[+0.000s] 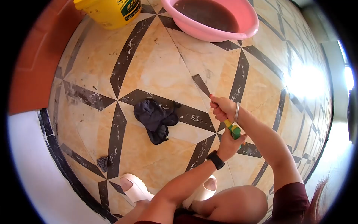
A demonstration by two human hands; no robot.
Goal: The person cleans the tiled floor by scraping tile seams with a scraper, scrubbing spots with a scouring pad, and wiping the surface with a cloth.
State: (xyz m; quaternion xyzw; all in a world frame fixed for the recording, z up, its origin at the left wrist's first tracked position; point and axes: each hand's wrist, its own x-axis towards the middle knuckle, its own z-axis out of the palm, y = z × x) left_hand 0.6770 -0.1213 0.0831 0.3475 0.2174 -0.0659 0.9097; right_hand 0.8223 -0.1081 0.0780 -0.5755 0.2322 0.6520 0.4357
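Note:
My right hand (225, 108) is wrapped round a scraper, near its flat metal blade (201, 85). The blade points up and left over the tiled floor. Below it, my left hand (230, 145), with a black watch on the wrist, grips the green end of the scraper's yellow and green handle (235, 130). To the left of my hands, a crumpled dark cloth (153, 116) lies on the tiles. Whether the blade touches the floor, I cannot tell.
At the top stand a pink basin (249, 22) of murky water and a yellow bucket (106, 16). A grey scouring pad (102, 163) lies at the lower left, near my feet in light slippers (136, 188). An orange-brown door (41, 56) and white wall border the left.

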